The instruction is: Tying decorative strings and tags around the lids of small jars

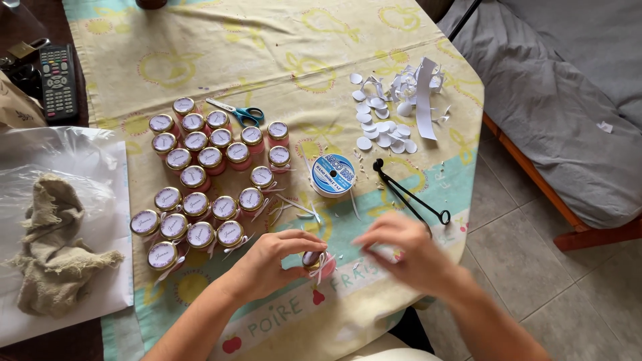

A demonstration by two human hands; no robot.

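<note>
Looking down from a head camera, the view shows a table (281, 47) covered with a yellow fruit-print cloth. Near the front edge, the person's left hand (277, 257) curls its fingers around a small jar (313, 259) with a white ribbon (322, 267) at its neck, holding it on the cloth. The right hand (401, 251) is just beside the jar, blurred; its fingers look loosely bent, and I cannot tell whether they pinch the ribbon. To the left stands a cluster of small labelled jars (200, 187). Behind the hands sit a blue spool (332, 174), a black long-handled tool (409, 194), blue-handled scissors (237, 112) and a pile of white paper circles and scraps (394, 110). A burlap scrap (53, 247) lies on clear plastic at far left, a remote control (58, 81) beyond it.
</note>
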